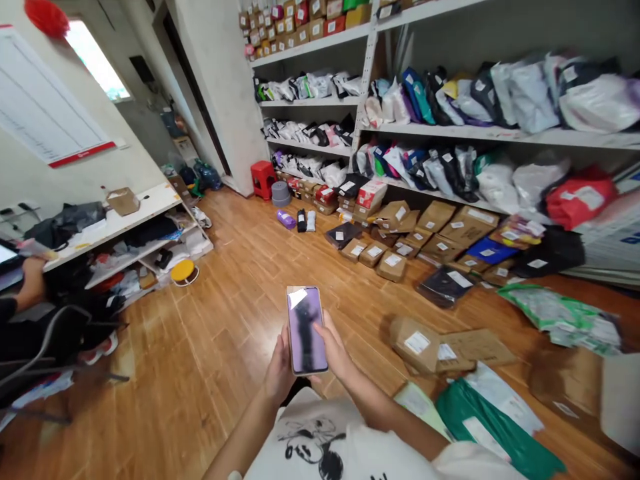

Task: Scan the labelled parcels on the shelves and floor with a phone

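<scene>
A smartphone (306, 340) with a glossy purple-looking screen is upright in front of my body, gripped from both sides. My left hand (279, 367) wraps its left edge, the fingers partly hidden behind it. On the other edge, my right hand (334, 347) is closed round the phone, and its thumb reaches over the screen. Glare and blur keep me from reading the display. Below the phone is my white shirt (305, 440) with a black cartoon print.
Shelves (500, 133) of labelled parcels line the right wall. Cardboard boxes (413, 343) and a green mailing bag (500, 420) lie on the wooden floor at right. A person's arm (31, 287) shows at far left, near a white desk (113, 223). A red stool (263, 179) stands farther back.
</scene>
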The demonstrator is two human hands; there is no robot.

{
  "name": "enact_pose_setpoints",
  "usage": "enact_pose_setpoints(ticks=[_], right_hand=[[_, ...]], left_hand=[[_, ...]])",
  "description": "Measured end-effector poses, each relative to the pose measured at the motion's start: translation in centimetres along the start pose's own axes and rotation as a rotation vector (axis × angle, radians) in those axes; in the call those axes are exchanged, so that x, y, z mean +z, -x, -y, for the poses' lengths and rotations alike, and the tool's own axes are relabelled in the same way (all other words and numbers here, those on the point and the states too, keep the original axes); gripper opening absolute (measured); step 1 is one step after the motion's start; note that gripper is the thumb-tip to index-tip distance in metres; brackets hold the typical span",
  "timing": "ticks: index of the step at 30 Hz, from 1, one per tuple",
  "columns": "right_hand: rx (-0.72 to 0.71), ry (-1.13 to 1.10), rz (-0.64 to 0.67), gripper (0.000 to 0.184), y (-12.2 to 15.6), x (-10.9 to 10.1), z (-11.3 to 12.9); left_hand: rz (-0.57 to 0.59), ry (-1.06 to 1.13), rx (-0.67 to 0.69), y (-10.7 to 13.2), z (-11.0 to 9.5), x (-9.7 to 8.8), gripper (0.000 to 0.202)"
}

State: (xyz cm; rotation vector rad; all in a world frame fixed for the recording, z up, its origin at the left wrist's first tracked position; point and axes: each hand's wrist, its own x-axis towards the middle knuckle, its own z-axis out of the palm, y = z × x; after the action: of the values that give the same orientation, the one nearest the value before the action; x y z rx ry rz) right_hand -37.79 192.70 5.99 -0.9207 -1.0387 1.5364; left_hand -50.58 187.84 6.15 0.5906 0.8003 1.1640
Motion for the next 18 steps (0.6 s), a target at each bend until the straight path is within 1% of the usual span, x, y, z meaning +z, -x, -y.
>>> enact_pose_setpoints(ticks=[1,3,6,9,13,15,18], right_hand=[[0.003,0.006,-0.03,0.024,-2.9,0.5,0.4],[0.053,0.002,-0.057,0.026,-8.3,1.3,1.4],[0.108,-0.026,-0.084,0.029,-16.0,1.7,2.8],[0.082,-0.013,-0.13,0.027,-23.5,1.0,3.2],[0.047,0.022,-0.168,0.03,-33.8,-1.3,2.3],[0.051,-0.016,-0.149,0.032,-39.4,-2.6,2.1],[0.111,-0.111,-0.064,0.032,-48.0,-4.4,2.6]], left_hand=[[0.016,-0.019,-0.001,-2.7,-1.8,-0.4,0.073],[0.043,-0.042,-0.001,-7.9,-5.1,-1.0,0.069],[0.046,-0.037,-0.025,-15.4,-8.9,-1.8,0.066],[0.062,-0.031,-0.071,-22.9,-11.2,-2.7,0.065],[0.096,-0.018,-0.117,-33.6,-13.2,-3.7,0.074],[0.093,-0.014,-0.116,-39.2,-14.4,-3.8,0.077],[0.057,0.001,-0.09,-47.3,-16.8,-3.8,0.077]])
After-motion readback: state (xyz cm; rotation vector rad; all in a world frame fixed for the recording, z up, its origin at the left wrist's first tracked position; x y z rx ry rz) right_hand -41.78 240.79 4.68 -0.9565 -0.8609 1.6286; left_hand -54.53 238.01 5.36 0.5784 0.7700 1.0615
